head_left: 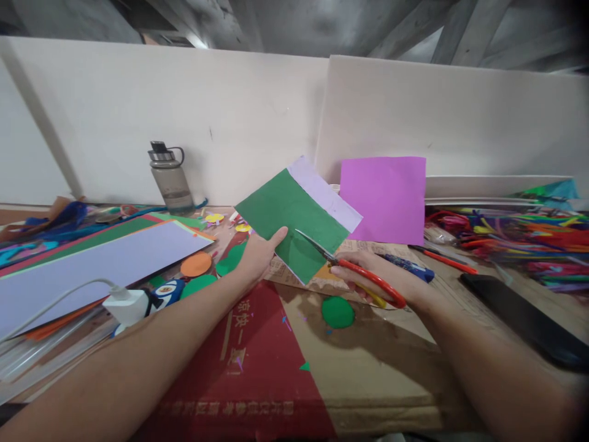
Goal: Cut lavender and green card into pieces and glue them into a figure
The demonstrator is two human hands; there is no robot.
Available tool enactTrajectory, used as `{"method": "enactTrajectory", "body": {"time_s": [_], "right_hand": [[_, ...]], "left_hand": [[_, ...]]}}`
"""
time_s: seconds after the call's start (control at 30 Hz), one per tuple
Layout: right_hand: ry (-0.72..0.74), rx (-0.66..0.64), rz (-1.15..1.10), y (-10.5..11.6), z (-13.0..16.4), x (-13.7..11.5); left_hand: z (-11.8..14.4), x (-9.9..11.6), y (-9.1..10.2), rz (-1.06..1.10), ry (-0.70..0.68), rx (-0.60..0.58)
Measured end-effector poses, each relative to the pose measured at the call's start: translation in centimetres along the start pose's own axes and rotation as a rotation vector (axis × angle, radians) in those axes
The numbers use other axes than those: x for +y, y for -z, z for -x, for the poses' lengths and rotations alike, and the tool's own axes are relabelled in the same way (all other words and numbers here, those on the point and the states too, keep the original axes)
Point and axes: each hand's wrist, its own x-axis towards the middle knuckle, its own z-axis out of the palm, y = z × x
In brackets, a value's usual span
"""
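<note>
I saw the left hand pinch rectangular green paper, the right hand grip red-handled metal scissors; cutting seemed underway, wanting steady paper next

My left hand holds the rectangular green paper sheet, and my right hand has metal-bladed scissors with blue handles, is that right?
Not quite: the metal-bladed scissors in your right hand have red and yellow handles, not blue, as the head view shows. Your left hand holds the rectangular green paper sheet.
</note>
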Motion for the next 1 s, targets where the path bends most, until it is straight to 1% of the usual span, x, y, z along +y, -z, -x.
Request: {"method": "enactTrajectory", "body": {"time_s": [0.1,0.2,0.23,0.3,0.37,0.43,0.53,0.6,0.7,0.8,0.9,1.0], "right_hand": [[0.030,-0.007,-0.030,0.3,0.3,-0.6],[0.048,0.030,0.015,0.3,0.4,-1.1],[0.044,0.047,0.023,0.2,0.4,-1.1],[0.020,0.052,-0.016,-0.1,0.2,-0.9],[0.004,0.018,-0.088,-0.5,-0.1,-0.5],[0.006,0.001,-0.113,-1.0,-0.4,-0.2],[0.021,0.050,-0.107,-1.6,-0.8,0.1],[0.039,0.056,-0.132,-1.8,-0.9,-0.1],[0.075,0.026,-0.141,-1.8,-0.7,-0.7],[0.086,-0.018,-0.176,-1.5,-0.4,-1.1],[0.066,-0.029,-0.281,-1.5,-0.5,-0.8],[0.038,0.021,-0.238,-1.7,-0.9,-0.2]], "left_hand": [[0.2,0.2,-0.2,0.056,0.022,-0.064],[0.5,0.6,-0.6,0.131,0.120,-0.118],[0.6,0.7,-0.7,0.138,0.132,-0.126],[0.8,0.8,-0.8,0.111,0.113,-0.136],[1.0,0.8,-0.9,0.063,0.080,-0.147],[1.3,0.8,-1.0,0.048,0.086,-0.162],[1.6,0.9,-1.3,0.105,0.148,-0.165],[1.6,1.0,-1.5,0.151,0.176,-0.160],[1.6,1.4,-1.7,0.188,0.203,-0.159],[1.6,1.8,-1.9,0.176,0.244,-0.139],[1.7,2.0,-2.0,0.165,0.237,-0.140],[1.9,1.9,-2.1,0.138,0.199,-0.157]]}}
